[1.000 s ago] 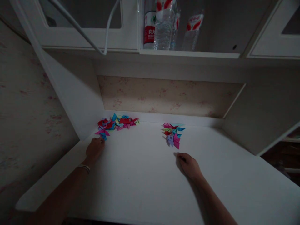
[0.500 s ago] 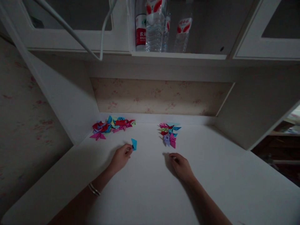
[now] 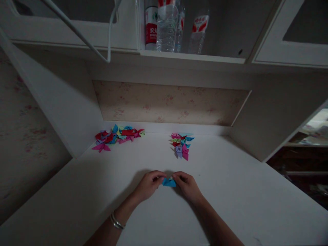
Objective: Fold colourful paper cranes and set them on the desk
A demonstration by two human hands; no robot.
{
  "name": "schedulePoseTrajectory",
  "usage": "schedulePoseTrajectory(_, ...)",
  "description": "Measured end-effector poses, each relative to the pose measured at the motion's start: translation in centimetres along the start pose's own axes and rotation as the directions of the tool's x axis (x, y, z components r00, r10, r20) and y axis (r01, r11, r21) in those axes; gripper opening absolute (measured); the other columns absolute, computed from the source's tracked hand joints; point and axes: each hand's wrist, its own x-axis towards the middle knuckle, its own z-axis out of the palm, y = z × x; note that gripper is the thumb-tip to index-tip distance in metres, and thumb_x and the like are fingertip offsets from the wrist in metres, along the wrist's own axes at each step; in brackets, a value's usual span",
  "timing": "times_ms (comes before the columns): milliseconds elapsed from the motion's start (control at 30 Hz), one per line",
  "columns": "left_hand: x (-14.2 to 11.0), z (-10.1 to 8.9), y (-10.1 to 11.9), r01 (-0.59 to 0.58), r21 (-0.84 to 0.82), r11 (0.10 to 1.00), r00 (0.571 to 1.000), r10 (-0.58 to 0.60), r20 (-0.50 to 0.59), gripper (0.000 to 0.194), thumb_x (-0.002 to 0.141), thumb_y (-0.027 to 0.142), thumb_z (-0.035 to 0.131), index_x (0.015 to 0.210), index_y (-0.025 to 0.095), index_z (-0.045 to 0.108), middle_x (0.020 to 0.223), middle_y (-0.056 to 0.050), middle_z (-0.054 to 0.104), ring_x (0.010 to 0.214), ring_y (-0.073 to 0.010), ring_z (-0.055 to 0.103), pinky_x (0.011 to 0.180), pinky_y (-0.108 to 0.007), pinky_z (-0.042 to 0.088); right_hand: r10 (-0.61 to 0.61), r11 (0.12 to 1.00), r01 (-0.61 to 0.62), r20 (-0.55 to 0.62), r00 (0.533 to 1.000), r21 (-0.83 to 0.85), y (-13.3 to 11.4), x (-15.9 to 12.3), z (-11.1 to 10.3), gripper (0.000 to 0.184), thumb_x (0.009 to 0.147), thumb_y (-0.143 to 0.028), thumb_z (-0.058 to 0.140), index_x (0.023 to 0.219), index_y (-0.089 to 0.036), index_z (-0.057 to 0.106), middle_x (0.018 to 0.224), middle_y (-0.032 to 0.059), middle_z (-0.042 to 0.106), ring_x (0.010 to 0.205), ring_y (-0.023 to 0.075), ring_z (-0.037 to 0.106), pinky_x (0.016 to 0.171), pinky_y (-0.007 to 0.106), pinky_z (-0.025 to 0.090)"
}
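Note:
A small blue folded-paper piece (image 3: 169,182) is held between my two hands, low over the white desk (image 3: 159,212). My left hand (image 3: 149,184) pinches its left end with thumb and fingertips. On the opposite end, my right hand (image 3: 188,186) closes its fingertips on the paper too. Beyond them lies a small cluster of origami pieces (image 3: 181,145) in pink, purple, blue, red and green. A larger heap of similar colourful origami (image 3: 116,136) rests at the back left. The fingers partly cover the paper's ends.
Above the desk hangs a cabinet with clear plastic bottles (image 3: 167,29) on an open shelf. A white cable (image 3: 77,32) loops down at upper left. White side panels (image 3: 271,112) bound the desk, with a flowered wall panel (image 3: 164,102) behind.
My left hand has brought the blue paper right and nearer to me. My right hand has come slightly left and now grips it as well. The view has shifted a little.

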Motion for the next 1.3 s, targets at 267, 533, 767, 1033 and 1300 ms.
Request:
schedulePoseTrajectory(267,0.1,-0.4,-1.4,0.056,-0.091,0.994,0.99,-0.067,-0.12,0.032,0.078,0.041,0.06,0.096,0.015,0.065,0.076,-0.003,0.062,0.059,-0.0113,0.051,0.054,-0.023,0.04,-0.001,1.0,0.0,0.061,0.998,0.019,0.5,-0.2,-0.1,0.036,0.077,-0.05,0.065,0.085,-0.015,0.068,0.063,-0.0009,0.056,0.055,0.0104,0.042,0.052,0.023,0.03)
schedulePoseTrajectory(533,0.1,-0.1,-1.8,0.064,-0.086,0.994,0.989,-0.075,-0.126,0.031,0.075,0.038,0.063,0.097,0.016,0.066,0.08,-0.005,0.066,0.065,-0.0141,0.058,0.056,-0.024,0.043,0.011,0.999,-0.011,0.008,1.0,0.047,0.6,-0.1,-0.1,0.039,0.076,-0.053,0.064,0.087,-0.016,0.066,0.063,-0.0012,0.053,0.054,0.0111,0.043,0.051,0.024,0.034)
schedulePoseTrajectory(767,0.0,-0.1,-1.1,0.066,-0.051,0.997,0.99,-0.072,-0.12,0.026,0.075,0.037,0.063,0.089,0.016,0.065,0.078,-0.005,0.068,0.07,-0.016,0.061,0.058,-0.024,0.044,0.016,0.999,-0.016,-0.009,1.0,0.038,0.6,0.0,-0.2,0.041,0.079,-0.052,0.062,0.093,-0.015,0.064,0.06,-0.0014,0.053,0.053,0.0114,0.045,0.048,0.024,0.034)
schedulePoseTrajectory(1033,0.0,-0.1,-1.6,0.073,-0.059,0.996,0.991,-0.079,-0.109,0.027,0.075,0.04,0.062,0.088,0.017,0.066,0.074,-0.003,0.066,0.061,-0.0136,0.057,0.053,-0.023,0.041,0.012,0.999,-0.01,-0.048,0.999,0.034,0.6,0.0,-0.1,0.044,0.079,-0.056,0.059,0.093,-0.015,0.064,0.055,-0.0026,0.051,0.049,0.0113,0.044,0.047,0.024,0.033)
schedulePoseTrajectory(1300,0.2,0.0,-1.9,0.087,-0.079,0.993,0.99,-0.095,-0.107,0.032,0.075,0.04,0.063,0.093,0.014,0.067,0.077,-0.005,0.068,0.057,-0.0129,0.054,0.053,-0.025,0.041,0.021,0.999,-0.019,-0.049,0.999,0.044,1.2,0.2,-0.2,0.044,0.08,-0.057,0.058,0.095,-0.016,0.063,0.055,-0.0028,0.052,0.049,0.0115,0.045,0.046,0.024,0.033)
